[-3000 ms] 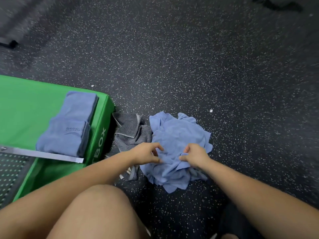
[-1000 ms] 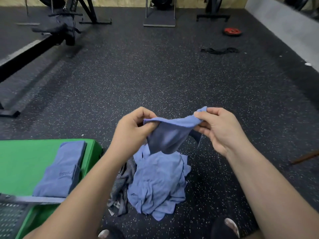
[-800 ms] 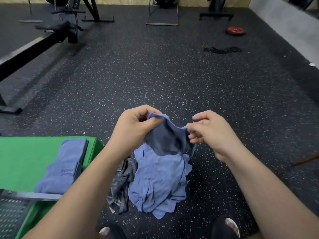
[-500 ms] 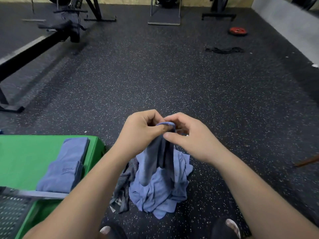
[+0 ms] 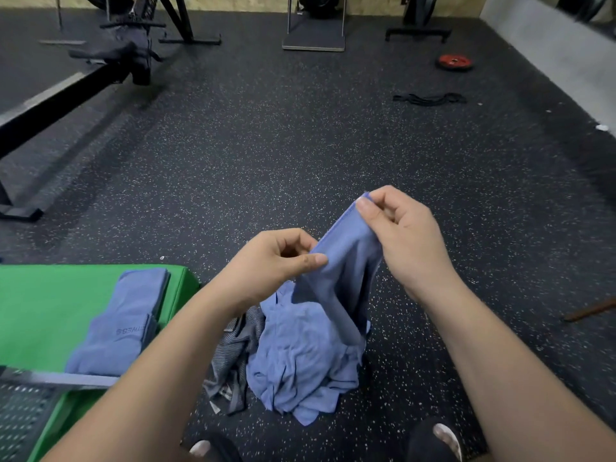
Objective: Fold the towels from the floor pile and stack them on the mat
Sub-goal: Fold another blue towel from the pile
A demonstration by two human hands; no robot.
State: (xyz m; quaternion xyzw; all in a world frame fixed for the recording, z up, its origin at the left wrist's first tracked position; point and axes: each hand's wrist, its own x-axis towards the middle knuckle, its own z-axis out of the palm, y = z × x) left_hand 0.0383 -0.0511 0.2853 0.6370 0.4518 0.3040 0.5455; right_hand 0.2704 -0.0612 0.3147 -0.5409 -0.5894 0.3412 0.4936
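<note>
A blue towel [image 5: 343,261] hangs lifted above the floor pile [image 5: 300,365]. My right hand [image 5: 400,235] pinches its top corner, raised higher. My left hand [image 5: 276,261] pinches the towel's edge lower down and to the left. The towel's lower part drapes onto the crumpled blue pile. A grey striped towel [image 5: 233,355] lies against the pile's left side. On the green mat [image 5: 40,305] at the left lies a stack of folded blue towels [image 5: 126,321].
The speckled black rubber floor stretches ahead. A rowing machine rail [image 5: 66,91] runs at far left. A red weight plate [image 5: 455,61] and a black band [image 5: 430,99] lie far right. A perforated metal plate [image 5: 23,415] overlaps the mat. My feet show at the bottom edge.
My hands, together at the towel's top half a second ago, have moved apart. The right hand rose to the right with the corner; the left slid down along the edge.
</note>
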